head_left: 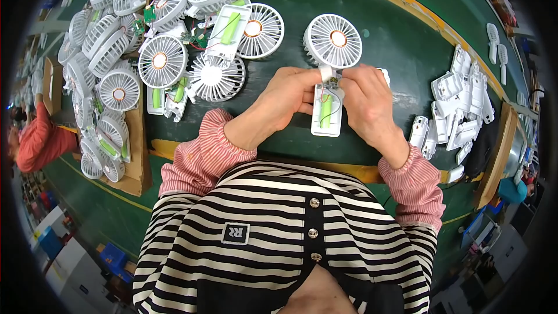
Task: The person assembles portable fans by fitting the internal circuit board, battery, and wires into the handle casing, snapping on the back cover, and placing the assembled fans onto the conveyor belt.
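A white handheld fan (pixel 333 40) lies over the green table in front of me, its round grille pointing away. Its handle is uncovered and shows a green battery (pixel 326 110) with thin red and black wires and a small circuit board near the neck. My left hand (pixel 283 97) grips the fan's neck from the left, fingers closed around it. On the other side my right hand (pixel 368 103) has its fingers curled at the top of the handle, by the circuit board. Whether a small part sits in those fingers is hidden.
Many white fans (pixel 163 61) with uncovered handles are heaped at the left, partly in a cardboard box (pixel 137 151). White plastic handle covers (pixel 459 102) form a pile at the right, beside a cardboard edge (pixel 498 154). Another person in a red sleeve (pixel 42 136) is at the far left.
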Demonstrator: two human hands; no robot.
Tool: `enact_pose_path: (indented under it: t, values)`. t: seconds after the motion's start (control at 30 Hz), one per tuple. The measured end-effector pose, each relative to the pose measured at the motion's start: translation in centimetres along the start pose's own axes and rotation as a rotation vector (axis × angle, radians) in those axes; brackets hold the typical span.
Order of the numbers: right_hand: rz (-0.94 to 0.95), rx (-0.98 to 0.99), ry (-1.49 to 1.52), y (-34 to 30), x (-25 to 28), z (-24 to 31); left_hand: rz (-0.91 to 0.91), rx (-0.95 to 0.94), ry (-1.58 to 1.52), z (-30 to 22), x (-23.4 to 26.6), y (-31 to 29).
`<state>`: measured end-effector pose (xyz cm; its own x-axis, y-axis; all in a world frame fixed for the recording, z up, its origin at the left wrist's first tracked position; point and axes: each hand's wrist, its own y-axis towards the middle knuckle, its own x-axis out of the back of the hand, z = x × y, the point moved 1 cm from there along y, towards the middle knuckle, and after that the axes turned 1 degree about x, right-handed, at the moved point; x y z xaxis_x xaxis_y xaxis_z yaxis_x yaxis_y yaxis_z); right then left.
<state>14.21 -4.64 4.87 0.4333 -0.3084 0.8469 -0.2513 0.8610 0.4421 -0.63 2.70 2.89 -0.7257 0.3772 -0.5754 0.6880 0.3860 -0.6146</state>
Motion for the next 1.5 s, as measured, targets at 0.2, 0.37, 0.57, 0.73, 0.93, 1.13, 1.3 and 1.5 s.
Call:
enact_pose_path:
  t: [0.2,0.37,0.57,0.73,0.93,1.13,1.3,1.5]
  values:
    - [0.064,0.038,0.002,0.0,0.0,-0.2,-0.042,-0.045,0.234,0.6,-0.1,0.3]
    - [0.108,0.049,-0.005,0.1,0.1,-0.4,-0.052,-0.073,0.228,0.8,-0.2,0.5]
    - [0.112,0.072,-0.008,0.0,0.4,-0.5,-0.029,-0.093,0.243,0.9,-0.5,0.4]
    - [0.107,0.086,-0.008,-0.4,0.3,-0.4,-0.013,-0.043,0.260,1.3,-0.2,0.5]
    - [0.083,0.100,-0.020,-0.7,0.3,-0.4,-0.019,-0.035,0.287,1.5,-0.3,0.5]
    - [0.118,0.067,-0.066,-0.6,0.3,-0.4,-0.054,-0.077,0.316,1.7,-0.2,0.8]
    - [0.053,-0.018,-0.106,-0.9,0.0,-0.4,-0.113,-0.092,0.191,1.8,-0.5,0.7]
    - [0.036,-0.077,-0.084,-1.2,-0.8,-0.4,-0.112,-0.120,0.151,2.3,-0.3,1.2]
